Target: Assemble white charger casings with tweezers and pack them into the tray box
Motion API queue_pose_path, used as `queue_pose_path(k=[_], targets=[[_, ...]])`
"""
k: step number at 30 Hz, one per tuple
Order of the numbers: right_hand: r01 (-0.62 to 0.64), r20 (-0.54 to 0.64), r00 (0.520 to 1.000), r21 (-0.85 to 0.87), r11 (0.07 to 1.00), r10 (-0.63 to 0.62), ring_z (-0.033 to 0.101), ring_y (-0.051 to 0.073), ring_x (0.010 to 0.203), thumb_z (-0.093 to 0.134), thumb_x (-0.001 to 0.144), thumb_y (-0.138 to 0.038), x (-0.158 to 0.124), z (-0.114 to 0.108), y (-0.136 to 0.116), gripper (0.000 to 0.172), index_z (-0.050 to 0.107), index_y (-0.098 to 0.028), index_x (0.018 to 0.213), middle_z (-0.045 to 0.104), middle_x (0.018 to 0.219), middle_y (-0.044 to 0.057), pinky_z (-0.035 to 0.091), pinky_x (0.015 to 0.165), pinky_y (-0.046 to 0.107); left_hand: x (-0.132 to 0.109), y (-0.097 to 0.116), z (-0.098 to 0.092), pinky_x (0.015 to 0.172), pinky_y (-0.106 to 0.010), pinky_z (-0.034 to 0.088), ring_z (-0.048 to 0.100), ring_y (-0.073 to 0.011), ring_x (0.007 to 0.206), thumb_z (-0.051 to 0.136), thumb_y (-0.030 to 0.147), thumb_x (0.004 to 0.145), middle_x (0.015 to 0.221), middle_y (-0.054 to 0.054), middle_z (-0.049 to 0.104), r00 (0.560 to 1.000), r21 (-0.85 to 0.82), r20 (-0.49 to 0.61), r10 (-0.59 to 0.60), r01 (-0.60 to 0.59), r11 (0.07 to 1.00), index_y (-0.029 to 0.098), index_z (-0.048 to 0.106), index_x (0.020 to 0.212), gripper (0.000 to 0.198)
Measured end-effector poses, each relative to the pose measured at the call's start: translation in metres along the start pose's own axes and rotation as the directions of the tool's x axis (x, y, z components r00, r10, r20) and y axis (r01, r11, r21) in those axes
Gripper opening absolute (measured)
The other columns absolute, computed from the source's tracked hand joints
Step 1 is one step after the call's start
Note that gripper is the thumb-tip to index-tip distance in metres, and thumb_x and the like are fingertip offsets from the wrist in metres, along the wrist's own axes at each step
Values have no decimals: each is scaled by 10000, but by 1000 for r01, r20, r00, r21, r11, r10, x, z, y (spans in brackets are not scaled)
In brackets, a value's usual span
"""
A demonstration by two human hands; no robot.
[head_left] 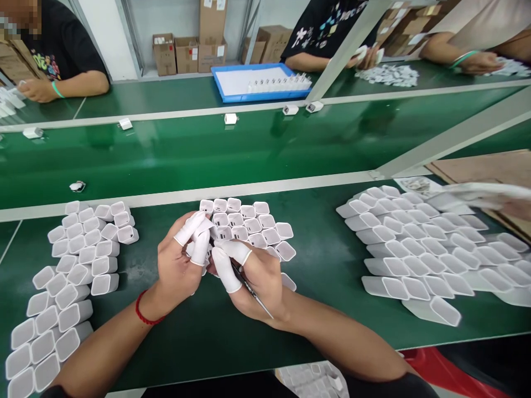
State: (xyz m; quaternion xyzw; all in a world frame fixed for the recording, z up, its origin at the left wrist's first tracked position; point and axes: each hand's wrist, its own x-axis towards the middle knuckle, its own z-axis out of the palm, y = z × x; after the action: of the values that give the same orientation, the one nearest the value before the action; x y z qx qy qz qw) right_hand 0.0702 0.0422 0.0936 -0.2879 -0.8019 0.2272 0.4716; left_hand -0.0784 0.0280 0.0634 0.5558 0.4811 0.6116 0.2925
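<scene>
My left hand [176,265], with white finger cots on thumb and fingertips, pinches a small white plastic part [206,225]; the fingers hide much of it. Close against it, my right hand [259,276] also wears finger cots and grips thin metal tweezers [254,290]. Their tips are hidden between the two hands. Just beyond my fingers stands a cluster of white open-topped plastic housings [253,225], a few showing small dark slots inside. More empty-looking housings [77,243] stand in rows at left, and another large group [418,246] lies tilted at right.
A green conveyor [178,149] behind a pale rail carries several small white chargers [230,119]. Across it, co-workers handle white parts near a blue tray [219,91]. A slanted grey post [452,138] and a blurred white object [485,190] are at right.
</scene>
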Motion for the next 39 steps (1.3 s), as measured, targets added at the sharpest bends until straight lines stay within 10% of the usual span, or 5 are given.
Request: queue_pose_path(k=[12, 21, 32, 39], targets=[[39, -69, 996, -153, 987, -50, 547, 105, 437, 587, 859, -108, 7, -22, -10, 101, 578, -193, 913, 611, 588, -41, 459, 455, 237, 2, 9, 1, 944, -378, 572, 681, -244, 1047, 637, 222, 897, 1194, -78, 674, 990, -203, 32, -135, 138, 969, 247, 665, 1200, 305], [-102, -120, 986, 106, 989, 115, 580, 107, 452, 570, 894, -104, 10, -30, -7, 95, 590, -195, 875, 628, 587, -37, 500, 452, 232, 6, 8, 5, 941, -382, 575, 683, -249, 1047, 670, 282, 881, 1174, -84, 688, 975, -256, -20, -219, 207, 944, 212, 671, 1173, 300], [-135, 48, 991, 187, 973, 128, 617, 104, 505, 529, 903, -96, 11, -19, -5, 123, 535, -193, 828, 634, 614, -43, 517, 505, 215, -1, -1, 4, 979, -401, 555, 647, -267, 1125, 604, 175, 907, 1260, -83, 631, 997, -48, -37, 74, -76, 996, 249, 634, 1246, 348], [-226, 75, 974, 366, 903, 214, 640, 115, 546, 496, 926, -113, 3, -6, -2, 103, 523, -204, 887, 642, 671, -35, 545, 544, 239, -5, -6, 7, 923, -346, 571, 670, -245, 1076, 614, 239, 915, 1217, -93, 666, 989, -29, -142, -30, 27, 999, 212, 631, 1241, 328]])
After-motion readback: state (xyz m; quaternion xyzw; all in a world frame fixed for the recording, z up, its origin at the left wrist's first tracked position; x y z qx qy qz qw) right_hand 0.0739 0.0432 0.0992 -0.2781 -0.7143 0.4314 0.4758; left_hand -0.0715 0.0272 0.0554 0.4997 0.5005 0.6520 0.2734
